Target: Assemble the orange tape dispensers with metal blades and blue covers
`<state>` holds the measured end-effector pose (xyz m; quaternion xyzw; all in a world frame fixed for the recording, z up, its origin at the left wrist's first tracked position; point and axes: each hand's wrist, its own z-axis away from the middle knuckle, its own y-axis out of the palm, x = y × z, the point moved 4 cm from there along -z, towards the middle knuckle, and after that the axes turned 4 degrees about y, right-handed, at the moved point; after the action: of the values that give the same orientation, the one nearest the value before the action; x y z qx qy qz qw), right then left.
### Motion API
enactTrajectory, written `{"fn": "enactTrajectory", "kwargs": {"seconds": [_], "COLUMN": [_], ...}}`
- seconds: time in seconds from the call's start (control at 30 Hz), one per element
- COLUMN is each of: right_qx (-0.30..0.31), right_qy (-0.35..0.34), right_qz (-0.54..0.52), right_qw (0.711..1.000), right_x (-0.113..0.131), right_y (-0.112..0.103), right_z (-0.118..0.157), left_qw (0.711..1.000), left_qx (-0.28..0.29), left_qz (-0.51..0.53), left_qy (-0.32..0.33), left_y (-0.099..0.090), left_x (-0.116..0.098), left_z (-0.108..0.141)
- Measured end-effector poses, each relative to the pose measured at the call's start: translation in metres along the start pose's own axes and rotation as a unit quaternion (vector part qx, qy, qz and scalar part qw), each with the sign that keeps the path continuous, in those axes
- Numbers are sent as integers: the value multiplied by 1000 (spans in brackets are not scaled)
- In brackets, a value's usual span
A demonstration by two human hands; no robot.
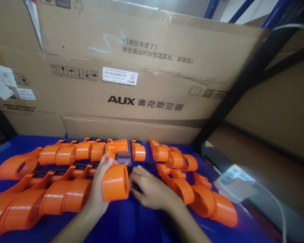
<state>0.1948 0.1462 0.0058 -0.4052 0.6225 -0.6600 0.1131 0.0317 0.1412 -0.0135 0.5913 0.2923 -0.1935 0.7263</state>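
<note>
An orange plastic part with a round ring and a bracket on top (116, 183) is in my left hand (100, 189), whose fingers wrap round its left side. Just right of the ring, my right hand (148, 189) has its fingers curled low over the blue surface; a dark bit shows at the fingertips, too small to make out. Behind the held part lies a flat device with a grey screen (124, 158). Beside it stands an orange part with a black piece on top (138, 152).
Two rows of several orange ring parts (65, 154) stand on the left of the blue table (126, 222), and more (204, 199) on the right. A large cardboard sheet (147, 84) rises behind. A white device with a cable (234, 184) sits at the right edge.
</note>
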Motion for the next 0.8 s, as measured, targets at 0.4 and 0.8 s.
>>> {"fn": "enactTrajectory", "kwargs": {"seconds": [0.4, 0.8], "right_qx": [-146, -341], "right_qy": [91, 145], "right_qz": [-142, -471], "right_qw": [975, 801], "right_x": [-13, -34], "right_y": [-11, -21], "right_z": [1, 2], "left_qw": [999, 965], "left_qx": [-13, 108], "left_qz": [-28, -238], "left_qy": [-13, 27], "left_y": [1, 4], "left_x": [0, 13], "left_z": [2, -6]}}
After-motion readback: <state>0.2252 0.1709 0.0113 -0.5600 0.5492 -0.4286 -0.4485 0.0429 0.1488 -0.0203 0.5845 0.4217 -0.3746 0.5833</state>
